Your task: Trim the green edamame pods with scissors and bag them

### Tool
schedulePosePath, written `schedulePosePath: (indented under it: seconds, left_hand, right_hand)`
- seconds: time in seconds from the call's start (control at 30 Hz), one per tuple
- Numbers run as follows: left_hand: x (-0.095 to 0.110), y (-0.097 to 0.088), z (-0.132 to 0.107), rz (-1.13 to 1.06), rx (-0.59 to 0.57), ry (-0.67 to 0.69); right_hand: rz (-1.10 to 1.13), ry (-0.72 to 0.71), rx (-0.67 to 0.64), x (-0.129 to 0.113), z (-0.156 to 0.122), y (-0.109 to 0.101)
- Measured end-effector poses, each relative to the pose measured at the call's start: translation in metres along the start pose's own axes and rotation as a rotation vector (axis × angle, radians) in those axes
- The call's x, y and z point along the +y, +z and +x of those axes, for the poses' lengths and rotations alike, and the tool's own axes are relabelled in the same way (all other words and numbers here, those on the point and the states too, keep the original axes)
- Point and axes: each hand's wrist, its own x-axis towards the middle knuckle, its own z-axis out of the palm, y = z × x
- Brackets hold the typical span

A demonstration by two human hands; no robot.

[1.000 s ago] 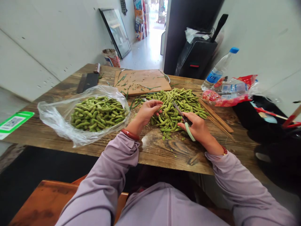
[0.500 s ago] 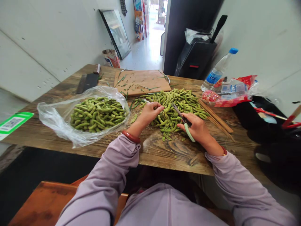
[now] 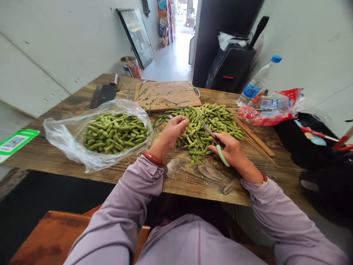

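Left hand (image 3: 173, 129) is down on the near left edge of the pile of pods (image 3: 212, 119), fingers bunched together; whether a single pod is pinched, I cannot tell. Right hand (image 3: 232, 150) is clamped round the green handle of the scissors (image 3: 217, 145), blades pointing up into the pile and slightly apart. The pile sits mid-table (image 3: 193, 180), between the two hands. Left of it, close by, an open clear bag (image 3: 63, 141) full of pods. Behind, a cutting board (image 3: 168, 96) strewn with green scraps, and a cleaver (image 3: 102, 96) beside that. Chopsticks (image 3: 253, 139) lie just right of the pile, with a bottle (image 3: 257, 84) and a red packet (image 3: 268, 109) beyond.
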Motion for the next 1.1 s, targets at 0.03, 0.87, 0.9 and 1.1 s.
schedulePosePath:
  seconds: [0.03, 0.87, 0.9, 1.1]
  left_hand:
    - [0.002, 0.000, 0.000, -0.065, 0.005, -0.030]
    - [-0.012, 0.022, -0.006, 1.171, -0.064, 0.334]
    - [-0.012, 0.021, -0.004, 1.116, -0.050, 0.346]
    - [-0.003, 0.008, 0.003, 0.562, 0.122, 0.335]
  right_hand:
    - [-0.004, -0.002, -0.001, 0.000, 0.000, 0.000]
    - [-0.015, -0.028, -0.008, -0.002, 0.001, 0.003]
    - [-0.015, -0.030, -0.008, -0.001, 0.001, 0.003]
    - [-0.014, -0.047, -0.004, 0.000, 0.001, 0.002]
